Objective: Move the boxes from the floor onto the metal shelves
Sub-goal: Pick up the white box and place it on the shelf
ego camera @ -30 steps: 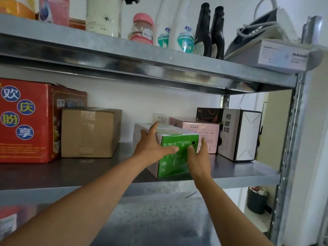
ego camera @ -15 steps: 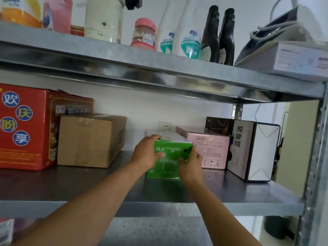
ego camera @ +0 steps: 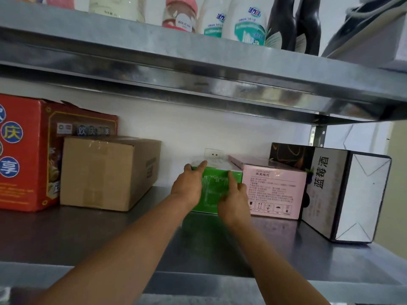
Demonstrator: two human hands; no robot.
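Note:
A green box [ego camera: 214,186] stands on the middle metal shelf [ego camera: 198,249], far back near the wall and right against a pink box [ego camera: 275,190]. My left hand [ego camera: 188,187] holds its left side, thumb up at the top edge. At the box's right front edge, my right hand [ego camera: 233,200] grips it with the thumb lying up the front face. Both forearms reach in over the shelf's front lip and hide the lower part of the box.
To the left stand a brown cardboard box [ego camera: 105,172] and a red carton [ego camera: 24,153]. A black and white box [ego camera: 343,192] stands right of the pink one. The upper shelf [ego camera: 198,62] carries bottles and jars close overhead. A wall socket [ego camera: 213,153] sits behind the green box.
The green box has gone from the shelf's front edge back toward the wall, beside the pink box, with both hands on it. The camera has moved closer.

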